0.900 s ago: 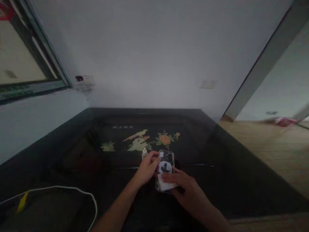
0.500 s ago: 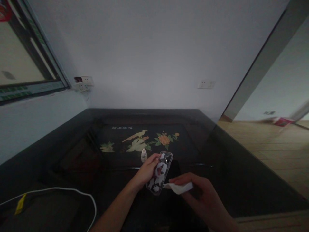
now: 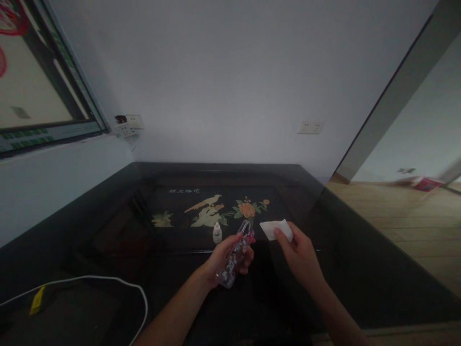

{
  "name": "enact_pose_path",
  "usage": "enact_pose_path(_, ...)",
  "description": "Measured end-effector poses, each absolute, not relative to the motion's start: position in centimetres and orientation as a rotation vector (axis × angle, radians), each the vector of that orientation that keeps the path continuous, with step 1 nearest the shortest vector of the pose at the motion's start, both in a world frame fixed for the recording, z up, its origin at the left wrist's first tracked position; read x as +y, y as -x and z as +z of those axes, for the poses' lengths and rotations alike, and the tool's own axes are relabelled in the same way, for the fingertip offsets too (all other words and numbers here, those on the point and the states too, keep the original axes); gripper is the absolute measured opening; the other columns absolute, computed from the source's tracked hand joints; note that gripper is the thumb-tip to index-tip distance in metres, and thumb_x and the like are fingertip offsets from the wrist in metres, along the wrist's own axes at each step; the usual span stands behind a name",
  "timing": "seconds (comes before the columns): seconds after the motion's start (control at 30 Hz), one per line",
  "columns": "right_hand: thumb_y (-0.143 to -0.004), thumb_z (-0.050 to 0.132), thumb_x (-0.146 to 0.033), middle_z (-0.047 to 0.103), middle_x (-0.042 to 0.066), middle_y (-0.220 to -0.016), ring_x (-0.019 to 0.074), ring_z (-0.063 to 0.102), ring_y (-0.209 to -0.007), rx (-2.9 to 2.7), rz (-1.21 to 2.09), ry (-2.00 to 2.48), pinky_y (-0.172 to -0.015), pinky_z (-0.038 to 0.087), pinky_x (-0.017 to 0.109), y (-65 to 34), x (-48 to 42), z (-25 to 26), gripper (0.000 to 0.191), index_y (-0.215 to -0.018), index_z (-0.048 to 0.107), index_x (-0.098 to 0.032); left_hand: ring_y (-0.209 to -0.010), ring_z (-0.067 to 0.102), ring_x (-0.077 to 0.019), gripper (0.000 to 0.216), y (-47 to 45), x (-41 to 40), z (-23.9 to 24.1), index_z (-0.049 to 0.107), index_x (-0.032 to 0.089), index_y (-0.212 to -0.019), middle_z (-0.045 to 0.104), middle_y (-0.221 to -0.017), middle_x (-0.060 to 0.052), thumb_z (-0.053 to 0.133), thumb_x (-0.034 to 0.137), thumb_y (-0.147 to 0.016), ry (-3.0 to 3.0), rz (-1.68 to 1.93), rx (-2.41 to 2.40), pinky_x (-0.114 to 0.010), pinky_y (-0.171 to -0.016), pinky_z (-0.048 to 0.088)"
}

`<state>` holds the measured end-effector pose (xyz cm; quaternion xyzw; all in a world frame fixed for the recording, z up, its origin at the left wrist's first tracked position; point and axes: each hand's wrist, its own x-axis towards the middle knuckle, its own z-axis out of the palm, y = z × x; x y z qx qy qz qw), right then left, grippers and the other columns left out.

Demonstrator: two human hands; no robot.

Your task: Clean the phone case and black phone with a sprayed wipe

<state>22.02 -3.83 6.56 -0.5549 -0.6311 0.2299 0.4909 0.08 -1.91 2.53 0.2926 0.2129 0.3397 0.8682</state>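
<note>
My left hand (image 3: 220, 258) is closed round a clear patterned phone case (image 3: 236, 253), which is turned on edge above the black table (image 3: 90, 226). Farther right, my right hand (image 3: 298, 253) pinches a small white wipe (image 3: 275, 228) and holds it up, apart from the case. A small white dropper bottle (image 3: 217, 233) stands upright on the table just beyond my left hand, in front of the painted bird and flower design (image 3: 216, 211).
A white cable (image 3: 108, 281) with a yellow tag (image 3: 37, 299) loops across the table's near left. Wall sockets (image 3: 127, 125) sit in the left corner and a single socket (image 3: 309, 127) on the back wall. Wooden floor (image 3: 406, 226) lies beyond the table's right edge.
My right hand lifted the wipe off the case and moved it up and to the right. My left hand turned the case from flat-facing to edge-on.
</note>
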Motion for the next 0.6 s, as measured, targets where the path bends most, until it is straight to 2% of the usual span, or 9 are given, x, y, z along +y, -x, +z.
enact_pose_path(0.1,-0.098,0.058,-0.036,0.079,0.007,-0.106,0.0252,0.075,-0.097,-1.565,0.420,1.297,-0.088,0.060,0.035,-21.5,-3.2,6.7,0.026,-0.111,0.074,-0.020,-0.087,0.065,-0.0225,0.050,0.0,-2.2,2.7,0.069,0.005,-0.118,0.069,-0.106,-0.018,0.058,0.047,-0.093,-0.644,0.700,0.457,-0.032,-0.070,0.053)
enact_pose_path(0.2,-0.096,0.058,-0.022,0.076,0.006,-0.123,0.0250,0.072,-0.114,-1.650,0.243,1.185,-0.104,0.055,0.040,-20.8,-3.2,6.1,0.029,-0.119,0.074,-0.024,-0.091,0.067,-0.0232,0.045,0.0,-2.5,3.2,0.071,0.007,-0.120,0.070,-0.114,-0.017,0.054,0.042,-0.097,-0.616,0.700,0.446,-0.036,-0.078,0.056)
enact_pose_path(0.33,-0.093,0.054,-0.008,0.069,0.006,-0.137,0.0229,0.066,-0.126,-1.796,0.111,1.044,-0.109,0.054,0.042,-19.7,-4.2,4.8,0.044,-0.128,0.071,-0.027,-0.088,0.071,-0.0246,0.053,-0.1,-2.8,3.7,0.072,0.006,-0.117,0.075,-0.105,-0.017,0.044,0.048,-0.102,-0.548,0.685,0.432,-0.037,-0.083,0.055)
enact_pose_path(0.47,-0.090,0.053,-0.001,0.066,0.005,-0.140,0.0214,0.061,-0.132,-1.978,0.018,0.869,-0.114,0.050,0.044,-18.1,-6.3,4.0,0.054,-0.134,0.066,-0.028,-0.075,0.072,-0.0205,0.052,-0.4,-2.6,3.7,0.073,0.005,-0.116,0.077,-0.084,-0.012,0.047,0.048,-0.102,-0.464,0.715,0.458,-0.028,-0.076,0.054)
enact_pose_path(0.53,-0.089,0.053,0.001,0.068,0.005,-0.138,0.0201,0.060,-0.134,-2.092,0.001,0.795,-0.119,0.044,0.044,-17.2,-7.6,4.0,0.053,-0.134,0.064,-0.026,-0.078,0.073,-0.0209,0.054,-0.4,-2.4,3.6,0.071,0.004,-0.117,0.077,-0.086,-0.013,0.047,0.050,-0.101,-0.450,0.722,0.447,-0.027,-0.076,0.054)
enact_pose_path(0.6,-0.089,0.051,0.001,0.069,0.006,-0.137,0.0186,0.060,-0.134,-2.186,0.025,0.743,-0.122,0.038,0.043,-16.5,-9.0,4.0,0.052,-0.133,0.064,-0.023,-0.087,0.074,-0.0236,0.058,-0.4,-2.2,3.5,0.070,0.003,-0.119,0.077,-0.097,-0.017,0.044,0.052,-0.102,-0.458,0.732,0.419,-0.030,-0.080,0.056)
